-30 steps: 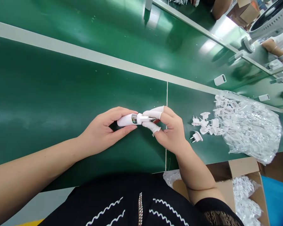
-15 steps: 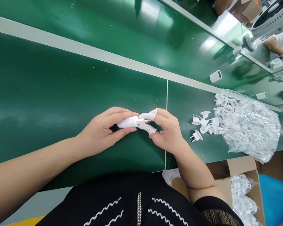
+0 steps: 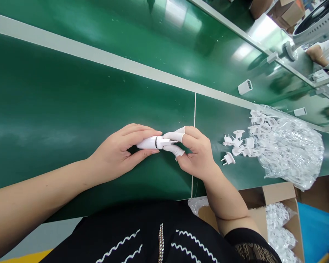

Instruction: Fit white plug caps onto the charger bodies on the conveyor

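My left hand [image 3: 120, 151] grips a white charger housing [image 3: 146, 143] over the green bench top [image 3: 57, 109]. My right hand [image 3: 196, 151], with white finger cots on thumb and forefinger, pinches a white plug cap [image 3: 164, 141] that sits against the open end of the housing. Both hands meet at the middle of the view, just above the bench.
A clear plastic bag [image 3: 290, 149] with several loose white plug caps [image 3: 239, 144] spilling out lies to the right. Two white housings [image 3: 245, 87] ride the far conveyor belt. A cardboard box [image 3: 274, 215] of bagged parts stands at lower right. Another person's arm [image 3: 316, 54] shows at top right.
The plug cap has been pushed further into the housing, so the circuit board seen inside is now hidden. The housings on the far belt drifted left.
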The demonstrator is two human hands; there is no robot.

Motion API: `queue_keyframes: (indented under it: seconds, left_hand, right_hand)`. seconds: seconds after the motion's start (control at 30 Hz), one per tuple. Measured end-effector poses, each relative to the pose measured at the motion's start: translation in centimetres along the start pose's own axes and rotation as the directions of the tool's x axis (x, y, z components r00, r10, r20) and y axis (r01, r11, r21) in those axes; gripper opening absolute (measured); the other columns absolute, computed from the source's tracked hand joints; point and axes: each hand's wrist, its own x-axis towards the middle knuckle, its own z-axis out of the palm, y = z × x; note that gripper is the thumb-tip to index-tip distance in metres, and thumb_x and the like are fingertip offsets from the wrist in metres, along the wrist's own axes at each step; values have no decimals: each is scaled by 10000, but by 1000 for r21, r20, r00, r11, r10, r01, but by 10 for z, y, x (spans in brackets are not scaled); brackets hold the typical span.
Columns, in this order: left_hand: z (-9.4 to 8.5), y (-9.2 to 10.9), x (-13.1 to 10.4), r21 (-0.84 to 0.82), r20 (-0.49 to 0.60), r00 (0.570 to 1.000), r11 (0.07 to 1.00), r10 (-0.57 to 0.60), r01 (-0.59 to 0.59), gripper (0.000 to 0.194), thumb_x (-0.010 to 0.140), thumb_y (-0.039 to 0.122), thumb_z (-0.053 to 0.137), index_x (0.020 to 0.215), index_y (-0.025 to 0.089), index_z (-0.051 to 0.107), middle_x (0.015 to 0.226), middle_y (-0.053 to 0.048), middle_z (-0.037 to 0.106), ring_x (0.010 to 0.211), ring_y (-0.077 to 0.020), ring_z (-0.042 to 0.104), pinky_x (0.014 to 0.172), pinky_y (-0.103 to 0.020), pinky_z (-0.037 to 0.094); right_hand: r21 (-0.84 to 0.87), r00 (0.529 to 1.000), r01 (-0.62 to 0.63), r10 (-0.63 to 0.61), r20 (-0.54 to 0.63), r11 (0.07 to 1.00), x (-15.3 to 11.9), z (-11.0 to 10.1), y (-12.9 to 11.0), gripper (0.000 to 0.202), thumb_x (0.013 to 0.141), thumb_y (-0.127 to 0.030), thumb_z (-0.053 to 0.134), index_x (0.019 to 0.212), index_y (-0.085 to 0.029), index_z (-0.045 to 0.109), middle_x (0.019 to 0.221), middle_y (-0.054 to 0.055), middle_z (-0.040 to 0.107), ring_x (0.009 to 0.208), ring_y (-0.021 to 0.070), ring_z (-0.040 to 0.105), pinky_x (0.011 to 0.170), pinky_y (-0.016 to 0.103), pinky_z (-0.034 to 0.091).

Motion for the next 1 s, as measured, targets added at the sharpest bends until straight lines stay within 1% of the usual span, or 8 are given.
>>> queue_keyframes:
  seconds: [0.17,0.33,0.47,0.57,0.67,0.8,0.9,1.0]
  left_hand:
    - [5,-6,-3,13,-27,996,996,89,-88,337,1156,485,659,1402,285,775,1282,-62,840,1113,-268,779,990,-379,646]
    - [2,-3,0,34,7,987,987,160,-160,278,1159,354,680,1393,217,739,1257,-87,832,1086,-253,767,962,-348,628]
    - [-2,0,1,58,23,978,976,209,-210,256,1157,293,679,1381,174,711,1206,-107,819,1016,-247,760,905,-341,613]
    - [-1,0,-1,88,26,972,968,232,-233,243,1161,264,663,1371,145,695,1169,-120,808,980,-248,751,865,-342,605]
    - [0,0,-4,131,38,966,958,254,-257,235,1166,244,644,1361,121,687,1141,-129,800,950,-250,740,830,-347,601]
    - [1,2,-4,167,24,968,953,251,-251,213,1153,213,650,1336,115,694,1112,-126,803,919,-252,734,791,-347,595]
    - [3,5,-4,179,-15,969,954,246,-239,193,1127,166,668,1312,120,702,1107,-122,818,902,-253,734,783,-351,593]
    - [4,8,-4,173,-50,971,959,235,-223,183,1114,148,677,1294,138,705,1111,-113,834,885,-247,736,772,-346,593]
  right_hand:
    - [-40,998,63,-64,-18,997,-2,4,2,132,1044,-178,670,1074,-223,790,850,28,670,755,180,619,665,319,505]
    - [-90,998,70,-70,7,994,-3,8,4,155,1088,-220,645,1139,-236,790,849,30,663,761,187,602,679,325,484]
    - [-118,992,115,-119,-27,986,-2,12,1,126,1058,-174,666,1000,-224,766,789,15,615,706,171,538,645,319,441]
    - [-136,989,139,-145,-34,981,-2,13,1,174,1023,-125,684,885,-226,718,754,2,544,676,162,489,606,313,388]
    - [-151,991,132,-135,-8,980,-3,14,2,179,1021,-146,717,867,-235,719,743,-3,508,666,163,480,599,316,376]
    - [-95,988,141,-147,-56,985,-3,20,5,133,1025,-151,710,955,-241,777,750,-1,583,669,165,540,609,310,440]
    - [-71,990,103,-109,-94,992,-3,26,4,144,1035,-175,682,1014,-244,806,777,11,645,709,172,613,624,302,495]
    - [-65,992,73,-79,-102,995,-2,28,-1,166,1014,-151,670,1016,-242,809,773,11,646,722,175,628,623,300,492]
